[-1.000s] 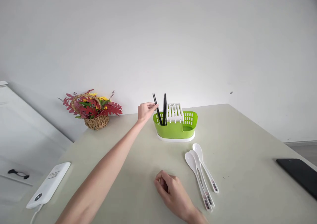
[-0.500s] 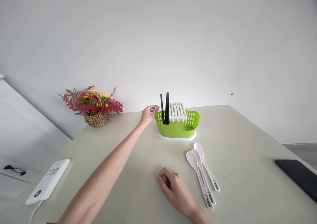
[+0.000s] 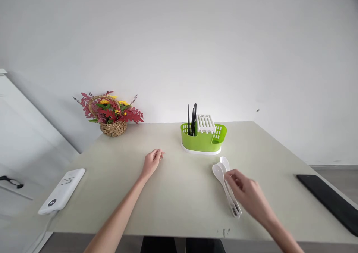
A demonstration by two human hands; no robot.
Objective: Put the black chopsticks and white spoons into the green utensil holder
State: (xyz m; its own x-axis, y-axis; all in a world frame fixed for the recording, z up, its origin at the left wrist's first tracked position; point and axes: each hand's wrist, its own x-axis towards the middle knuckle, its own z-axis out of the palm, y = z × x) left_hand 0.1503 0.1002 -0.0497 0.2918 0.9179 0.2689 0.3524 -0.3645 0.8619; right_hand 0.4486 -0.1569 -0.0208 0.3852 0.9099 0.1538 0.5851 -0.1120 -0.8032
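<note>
Your left hand (image 3: pixel 152 161) has left the chopsticks (image 3: pixel 191 119), empty and loosely curled; your right hand (image 3: pixel 246 193) now touches the spoons (image 3: pixel 225 182), grip unclosed — stacked and slick, they may scatter.

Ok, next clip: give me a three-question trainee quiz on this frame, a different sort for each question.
1. True or false: the black chopsticks stand upright in the green caddy.
2. Which hand is over the white spoons? A) left hand B) right hand C) neither
3. Fill in: the flower basket sits at the table's far ____ corner, by the wall.

Key
1. True. They stand in the caddy's left compartment.
2. B. The right hand reaches over the spoon handles; whether it grips them cannot be told. The left hand rests apart, holding nothing.
3. Left.
</note>
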